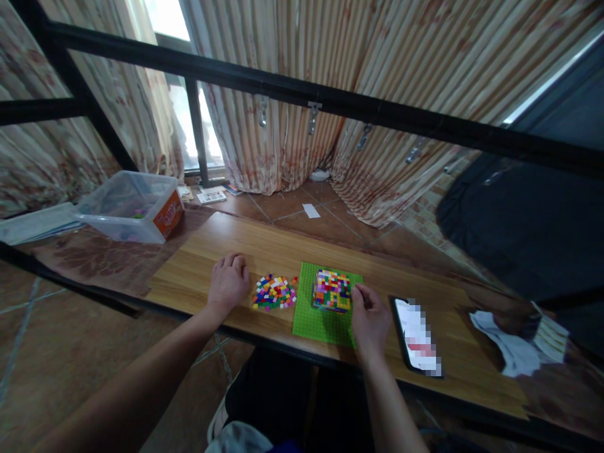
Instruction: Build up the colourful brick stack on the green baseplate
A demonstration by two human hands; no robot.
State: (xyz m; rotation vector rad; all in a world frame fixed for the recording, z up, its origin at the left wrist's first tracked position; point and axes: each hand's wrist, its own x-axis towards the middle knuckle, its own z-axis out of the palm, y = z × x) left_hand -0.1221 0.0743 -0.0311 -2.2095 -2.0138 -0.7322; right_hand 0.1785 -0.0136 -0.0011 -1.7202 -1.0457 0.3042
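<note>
The block of colored bricks (332,290) sits on the green baseplate (321,318), just left of the right hand (369,318), whose grip is narrow, fingertips pinched at the block's right edge. The block is squat, near square, with no clear long axis. The left hand (229,283) rests loosely curled on the table (226,242), left of the loose bricks (274,292).
</note>
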